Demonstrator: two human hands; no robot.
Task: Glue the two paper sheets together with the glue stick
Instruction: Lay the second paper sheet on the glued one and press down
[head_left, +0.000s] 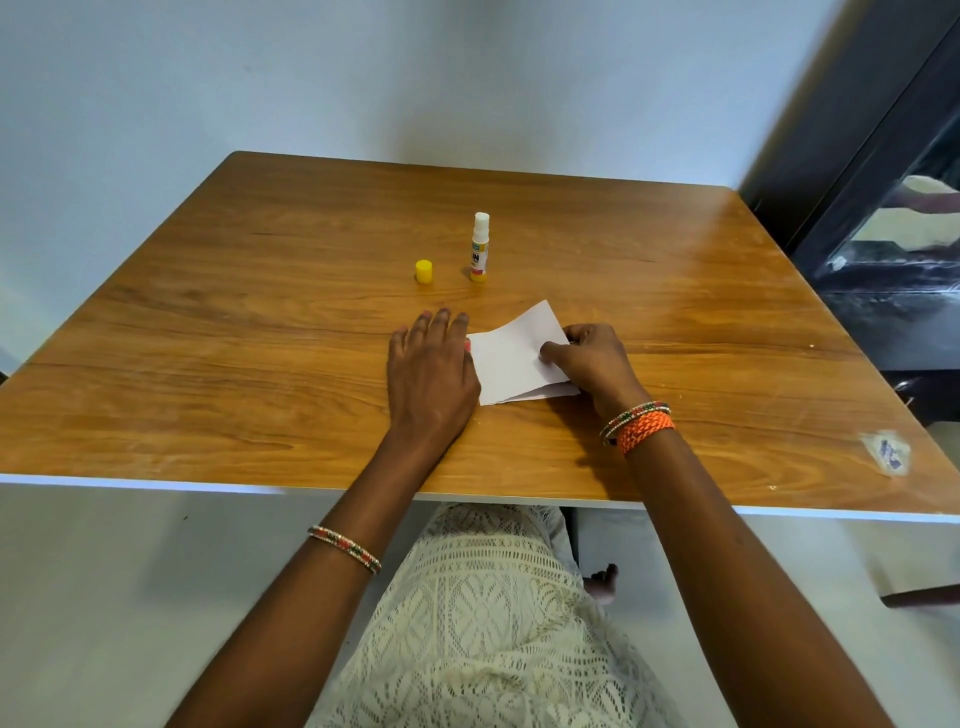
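left hand (431, 374) flat on table (208, 338) | right hand (592, 364) pinches paper sheets (511, 364) | glue stick (479, 248) upright, uncapped

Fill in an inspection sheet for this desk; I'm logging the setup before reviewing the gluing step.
Surface: wooden table, a torn sticker near its right front corner.
Job's things: glue stick upright, uncapped; yellow cap standing to its left; white paper sheets overlapped, upper sheet lifted.
Clutter: nothing seen.
Grippers: left hand flat at the sheets' left edge; right hand pinches the upper sheet.
Cables: nothing seen.
Surroundings: pale wall behind, dark furniture to the right.
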